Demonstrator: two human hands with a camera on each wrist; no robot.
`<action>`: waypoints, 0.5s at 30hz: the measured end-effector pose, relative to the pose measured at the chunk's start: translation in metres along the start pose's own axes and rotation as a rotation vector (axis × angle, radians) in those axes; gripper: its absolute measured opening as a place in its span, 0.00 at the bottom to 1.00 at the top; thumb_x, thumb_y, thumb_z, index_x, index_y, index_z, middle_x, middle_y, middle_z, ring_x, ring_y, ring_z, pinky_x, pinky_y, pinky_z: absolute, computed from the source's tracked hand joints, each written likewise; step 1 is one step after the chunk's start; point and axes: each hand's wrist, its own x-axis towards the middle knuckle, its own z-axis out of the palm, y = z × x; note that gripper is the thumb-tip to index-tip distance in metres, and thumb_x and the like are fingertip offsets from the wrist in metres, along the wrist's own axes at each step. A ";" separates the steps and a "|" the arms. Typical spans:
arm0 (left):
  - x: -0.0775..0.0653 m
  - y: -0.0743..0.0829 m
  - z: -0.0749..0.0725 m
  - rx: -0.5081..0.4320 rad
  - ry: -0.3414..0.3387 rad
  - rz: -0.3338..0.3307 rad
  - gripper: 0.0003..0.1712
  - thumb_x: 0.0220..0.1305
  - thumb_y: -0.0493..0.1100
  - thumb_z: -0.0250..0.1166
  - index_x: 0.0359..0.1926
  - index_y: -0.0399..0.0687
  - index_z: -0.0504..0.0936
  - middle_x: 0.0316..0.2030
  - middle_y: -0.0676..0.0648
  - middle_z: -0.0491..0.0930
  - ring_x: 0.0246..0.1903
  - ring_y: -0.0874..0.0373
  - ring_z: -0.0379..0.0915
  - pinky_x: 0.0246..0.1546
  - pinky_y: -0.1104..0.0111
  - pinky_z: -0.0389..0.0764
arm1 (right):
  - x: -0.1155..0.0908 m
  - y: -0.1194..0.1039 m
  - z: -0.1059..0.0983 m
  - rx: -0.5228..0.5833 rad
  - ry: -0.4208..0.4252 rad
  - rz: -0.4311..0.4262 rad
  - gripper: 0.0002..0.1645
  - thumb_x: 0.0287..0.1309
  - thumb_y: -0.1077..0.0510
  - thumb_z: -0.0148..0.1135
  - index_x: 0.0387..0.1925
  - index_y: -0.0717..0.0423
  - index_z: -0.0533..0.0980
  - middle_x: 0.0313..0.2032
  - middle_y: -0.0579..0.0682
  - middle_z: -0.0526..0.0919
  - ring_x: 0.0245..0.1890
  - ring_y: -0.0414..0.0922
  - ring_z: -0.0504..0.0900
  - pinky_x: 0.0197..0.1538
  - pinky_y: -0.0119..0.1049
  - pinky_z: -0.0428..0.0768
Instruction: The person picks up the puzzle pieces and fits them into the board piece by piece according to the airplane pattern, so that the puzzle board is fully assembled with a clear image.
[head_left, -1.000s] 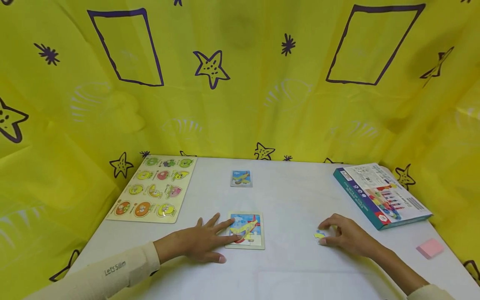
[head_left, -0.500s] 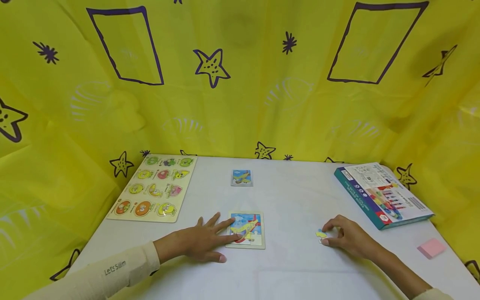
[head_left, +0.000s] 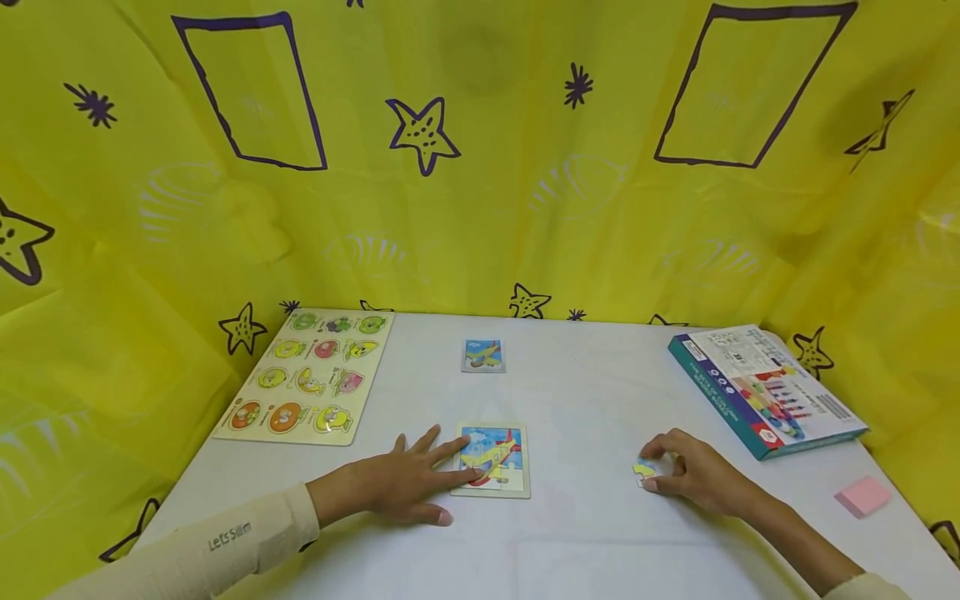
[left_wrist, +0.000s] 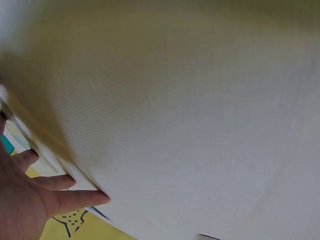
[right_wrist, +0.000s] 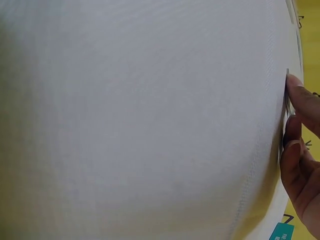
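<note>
A small airplane jigsaw puzzle in a square tray (head_left: 527, 468) lies mid-table in the head view. My left hand (head_left: 405, 481) rests at its left side, fingers spread, with the index and middle fingertips on the picture. The same hand (left_wrist: 30, 200) shows splayed in the left wrist view. To the right, my right hand (head_left: 701, 475) pinches a jigsaw piece (head_left: 642, 472), yellow, blue and white, between thumb and fingers close over the table. In the right wrist view that hand (right_wrist: 302, 165) holds the piece seen nearly edge-on. Part of the piece is hidden by fingers.
A small airplane picture (head_left: 483, 357) lies behind the tray. A fruit puzzle board (head_left: 358, 429) lies at the left. A teal-edged game box (head_left: 765, 392) and a pink block (head_left: 862, 497) are on the right. A yellow patterned curtain (head_left: 480, 233) surrounds the white table (head_left: 577, 375).
My right hand has shifted very slightly to the right, and the pinched jigsaw piece has turned a little in its fingers. The left hand stays put on the puzzle.
</note>
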 end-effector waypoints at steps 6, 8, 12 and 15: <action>0.000 -0.001 0.001 0.001 0.006 0.004 0.38 0.70 0.72 0.49 0.77 0.81 0.50 0.81 0.49 0.42 0.75 0.29 0.43 0.58 0.28 0.63 | 0.001 0.000 0.000 0.053 -0.028 -0.003 0.22 0.55 0.54 0.74 0.47 0.56 0.74 0.43 0.53 0.78 0.21 0.34 0.67 0.25 0.28 0.67; 0.000 0.000 0.000 -0.003 0.004 0.002 0.38 0.70 0.72 0.49 0.77 0.81 0.51 0.81 0.50 0.42 0.75 0.29 0.43 0.58 0.28 0.63 | 0.002 0.000 0.000 0.074 -0.037 -0.014 0.22 0.56 0.55 0.74 0.47 0.56 0.73 0.41 0.53 0.77 0.20 0.33 0.67 0.24 0.27 0.67; 0.000 0.001 -0.001 -0.004 -0.001 -0.003 0.39 0.70 0.72 0.50 0.77 0.80 0.51 0.81 0.50 0.42 0.75 0.29 0.43 0.59 0.28 0.63 | 0.001 0.000 0.002 0.136 -0.044 -0.040 0.21 0.59 0.57 0.71 0.50 0.56 0.73 0.38 0.52 0.76 0.19 0.32 0.68 0.24 0.27 0.69; 0.000 0.001 -0.001 0.002 -0.004 -0.003 0.39 0.70 0.72 0.49 0.77 0.80 0.51 0.81 0.49 0.42 0.76 0.29 0.43 0.58 0.28 0.63 | 0.000 0.000 0.005 0.178 -0.042 -0.062 0.20 0.61 0.59 0.69 0.53 0.56 0.74 0.37 0.52 0.75 0.18 0.32 0.70 0.22 0.28 0.71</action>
